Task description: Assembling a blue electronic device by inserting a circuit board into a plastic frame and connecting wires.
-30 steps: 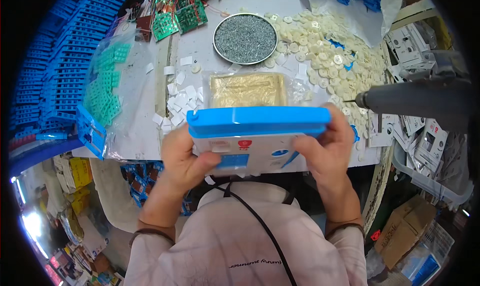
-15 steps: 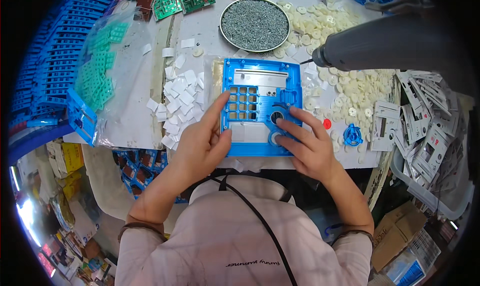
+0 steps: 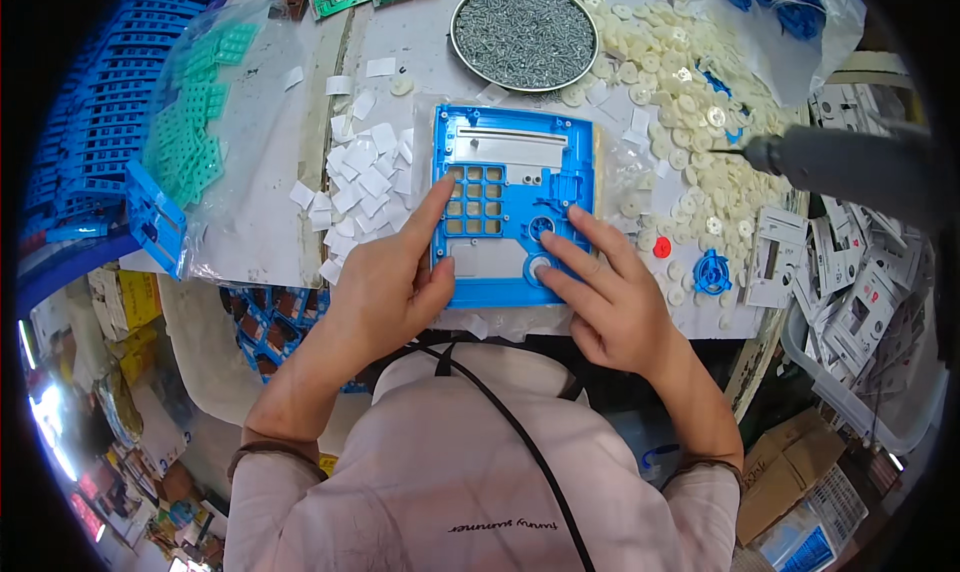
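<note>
The blue panel [image 3: 513, 207] lies flat on the table [image 3: 400, 32] — left hand [image 3: 390, 282] and right hand [image 3: 605, 297], fingers spread open, press it steady without gripping.

— That blue panel [image 3: 512, 207] near the middle?
— Moulded plastic, smooth, slightly glossy.
— The far round dish [image 3: 524, 21]?
— Shiny metal, full of dull grey metal screws.
— And the right-hand cream discs [image 3: 690, 102]?
— Matt plastic.
</note>
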A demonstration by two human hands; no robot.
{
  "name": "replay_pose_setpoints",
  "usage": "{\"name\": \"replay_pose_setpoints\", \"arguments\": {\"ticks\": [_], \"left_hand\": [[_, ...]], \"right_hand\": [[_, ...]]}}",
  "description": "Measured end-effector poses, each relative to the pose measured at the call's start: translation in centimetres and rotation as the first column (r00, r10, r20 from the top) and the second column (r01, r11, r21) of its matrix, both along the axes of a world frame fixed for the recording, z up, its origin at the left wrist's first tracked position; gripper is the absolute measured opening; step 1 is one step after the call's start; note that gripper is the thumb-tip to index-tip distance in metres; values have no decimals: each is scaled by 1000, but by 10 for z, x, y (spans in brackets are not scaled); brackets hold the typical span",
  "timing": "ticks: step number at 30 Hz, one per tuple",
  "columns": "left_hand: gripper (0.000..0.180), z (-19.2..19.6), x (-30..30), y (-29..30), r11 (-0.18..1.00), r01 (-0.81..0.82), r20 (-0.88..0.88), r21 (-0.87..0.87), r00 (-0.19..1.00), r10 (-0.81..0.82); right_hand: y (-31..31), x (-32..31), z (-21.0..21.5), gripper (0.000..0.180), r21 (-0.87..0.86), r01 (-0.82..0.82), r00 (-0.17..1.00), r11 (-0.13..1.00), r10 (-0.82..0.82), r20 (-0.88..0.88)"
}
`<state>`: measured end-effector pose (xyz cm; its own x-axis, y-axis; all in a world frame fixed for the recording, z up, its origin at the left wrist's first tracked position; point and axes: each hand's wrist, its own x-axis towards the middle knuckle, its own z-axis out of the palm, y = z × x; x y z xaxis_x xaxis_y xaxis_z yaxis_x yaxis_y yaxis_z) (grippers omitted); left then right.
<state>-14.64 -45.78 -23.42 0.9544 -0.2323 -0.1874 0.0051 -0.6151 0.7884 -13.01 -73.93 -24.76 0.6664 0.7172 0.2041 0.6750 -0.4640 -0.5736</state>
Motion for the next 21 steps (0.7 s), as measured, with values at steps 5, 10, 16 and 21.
{"name": "replay_pose_setpoints", "arguments": {"ticks": [5,10,16,21], "left_hand": [[66,16,18,-2,962,99,-61,256,994,-86],[53,14,22,-14,925,277,423,261,829,-367],[44,7,15,-21,867,353,308,351,831,-463],[44,10,15,-24,872,358,301,333,836,-458]], "right_hand": [[8,3,14,55,-184,-1,1000,983,-4,-24],[9,7,20,52,-191,-20,999,981,10,-51],[-36,58,-9,27,71,569,810,819,-573,124],[-46,92,-18,23,-266,700,714,663,-649,263]]}}
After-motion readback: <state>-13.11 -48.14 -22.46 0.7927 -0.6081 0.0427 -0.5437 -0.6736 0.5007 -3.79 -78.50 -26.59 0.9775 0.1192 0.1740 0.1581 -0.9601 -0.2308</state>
